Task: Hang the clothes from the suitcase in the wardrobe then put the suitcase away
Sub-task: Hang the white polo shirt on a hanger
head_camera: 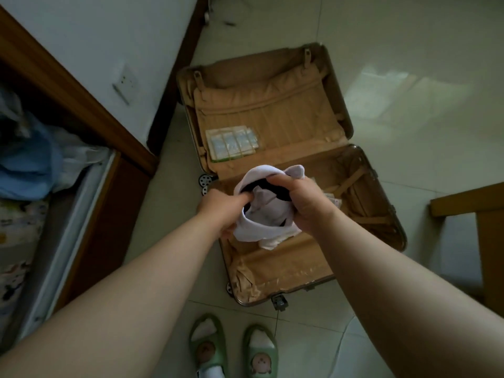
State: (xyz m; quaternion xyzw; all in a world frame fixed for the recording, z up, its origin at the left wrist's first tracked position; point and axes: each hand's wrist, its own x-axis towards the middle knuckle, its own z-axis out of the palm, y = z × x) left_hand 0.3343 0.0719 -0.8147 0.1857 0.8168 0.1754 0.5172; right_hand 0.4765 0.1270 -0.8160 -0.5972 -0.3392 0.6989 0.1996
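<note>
On the pale tiled floor ahead of the person, a hard-shell suitcase with tan fabric lining [275, 271] lies fully open, both halves flat, its wheels toward the left. Above the near half, both hands hold a bunched white garment with a dark inner part [261, 214] clear of the lining. The left hand [221, 211] grips the left side of the bundle, fingers curled into the cloth. The right hand [300, 203] clasps the right side from above, fingers bent over the upper edge and tucked into the fold. More pale cloth lies in the near half directly below the bundle; how much cannot be told.

In the far half, a flat clear-plastic packet of pale rectangular items [231, 144] rests on the lining near the hinge. At the left edge stands a brown wooden wardrobe [81, 105], open, with a blue bundle of fabric [27, 159] and light bags inside. At the bottom, two green slippers with cartoon faces [207, 347] are worn over white socks, just short of the suitcase. A brown wooden furniture frame [469, 203] shows at the right.
</note>
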